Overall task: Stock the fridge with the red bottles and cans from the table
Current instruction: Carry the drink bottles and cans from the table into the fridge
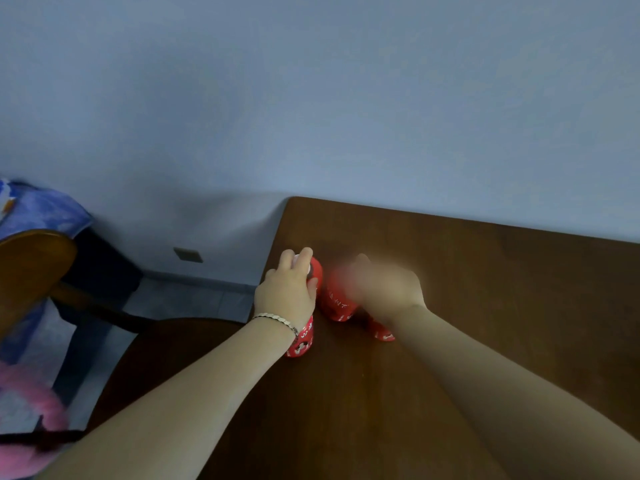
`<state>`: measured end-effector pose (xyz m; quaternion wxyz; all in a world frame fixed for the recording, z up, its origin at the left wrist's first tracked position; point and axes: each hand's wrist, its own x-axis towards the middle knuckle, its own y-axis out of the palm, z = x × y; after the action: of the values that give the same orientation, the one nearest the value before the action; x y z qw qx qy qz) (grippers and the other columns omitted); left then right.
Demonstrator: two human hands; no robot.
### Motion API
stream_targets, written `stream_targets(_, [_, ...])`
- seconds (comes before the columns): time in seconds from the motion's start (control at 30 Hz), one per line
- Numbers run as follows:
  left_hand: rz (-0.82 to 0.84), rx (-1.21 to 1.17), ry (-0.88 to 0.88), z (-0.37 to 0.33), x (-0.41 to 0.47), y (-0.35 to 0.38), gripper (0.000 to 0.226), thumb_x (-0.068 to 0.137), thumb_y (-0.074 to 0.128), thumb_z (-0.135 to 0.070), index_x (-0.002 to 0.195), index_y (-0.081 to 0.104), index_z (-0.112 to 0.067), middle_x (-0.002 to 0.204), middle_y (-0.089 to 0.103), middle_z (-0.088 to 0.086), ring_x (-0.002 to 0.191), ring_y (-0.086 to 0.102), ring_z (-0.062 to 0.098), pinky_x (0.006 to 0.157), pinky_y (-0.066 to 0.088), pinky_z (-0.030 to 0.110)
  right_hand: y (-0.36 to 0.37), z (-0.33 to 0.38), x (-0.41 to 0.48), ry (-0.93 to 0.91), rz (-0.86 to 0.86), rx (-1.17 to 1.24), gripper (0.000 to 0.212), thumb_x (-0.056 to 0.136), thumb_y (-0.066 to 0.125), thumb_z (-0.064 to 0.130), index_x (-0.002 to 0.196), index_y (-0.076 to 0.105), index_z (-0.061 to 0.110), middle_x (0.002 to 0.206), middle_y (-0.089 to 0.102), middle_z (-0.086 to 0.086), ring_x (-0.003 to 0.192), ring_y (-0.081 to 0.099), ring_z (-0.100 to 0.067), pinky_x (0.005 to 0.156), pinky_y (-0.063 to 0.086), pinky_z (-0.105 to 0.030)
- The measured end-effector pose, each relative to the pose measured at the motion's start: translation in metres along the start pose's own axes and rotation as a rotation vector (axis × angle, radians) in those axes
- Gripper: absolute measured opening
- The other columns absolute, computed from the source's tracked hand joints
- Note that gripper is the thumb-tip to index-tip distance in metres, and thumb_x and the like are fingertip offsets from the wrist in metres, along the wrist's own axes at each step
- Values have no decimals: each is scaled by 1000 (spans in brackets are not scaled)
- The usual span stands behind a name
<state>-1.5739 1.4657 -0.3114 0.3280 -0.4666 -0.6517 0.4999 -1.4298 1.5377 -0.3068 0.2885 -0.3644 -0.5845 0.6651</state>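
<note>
Three red drinks [336, 303] stand lower centre, at the table [485, 289] left edge. My left hand [287, 292] grips the leftmost bottle [300, 339] near its top; right hand [388, 289] is blurred, grip untellable. I'd lift straight up, sparing the neighbours

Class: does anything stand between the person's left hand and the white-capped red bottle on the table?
Nothing visible does: the left hand grips the red bottle near its cap. The fridge is out of view, so the path to it cannot be judged.
</note>
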Motion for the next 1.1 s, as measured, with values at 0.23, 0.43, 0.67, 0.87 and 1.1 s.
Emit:
stream_targets(0.23, [19, 70, -19, 1, -9, 3, 41, 95, 44, -31, 133, 33, -19, 133, 39, 2, 104, 56, 18, 74, 51, 25, 5, -4, -7, 22, -9, 59, 27, 91, 38, 47, 88, 32, 20, 57, 39, 6, 67, 46, -18, 45, 25, -26])
stream_targets(0.43, [60, 122, -77, -14, -9, 8, 50, 94, 45, -42, 135, 30, -16, 132, 40, 10, 112, 53, 23, 81, 52, 29, 7, -10, -11, 77, -16, 59, 35, 92, 35, 57, 87, 35, 22, 65, 46, 4, 71, 47, -15, 51, 33, -25])
stream_targets(0.67, [157, 141, -85, -12, -6, 8, 58, 91, 53, -40, 138, 27, -16, 132, 42, 10, 114, 53, 24, 86, 52, 31, 4, -11, -11, 122, 23, 70, 43, 89, 36, 63, 84, 43, 21, 65, 46, 6, 70, 49, -15, 52, 34, -23])
stream_targets(0.87, [225, 58, -118, -16, -26, -1, 56, 89, 56, -35, 134, 31, -15, 127, 45, 8, 112, 53, 24, 86, 50, 32, -1, -13, -38, 219, 116, 237, 35, 90, 41, 54, 88, 46, 19, 80, 55, 3, 78, 56, -18, 64, 43, -27])
stream_targets(1.1, [299, 3, -283, -43, -104, -27, 47, 85, 61, -35, 123, 40, -16, 121, 50, 6, 108, 56, 25, 86, 50, 34, -25, -36, -121, 243, 285, 348, 38, 88, 47, 47, 108, 53, 15, 97, 60, -1, 92, 62, -22, 73, 50, -30])
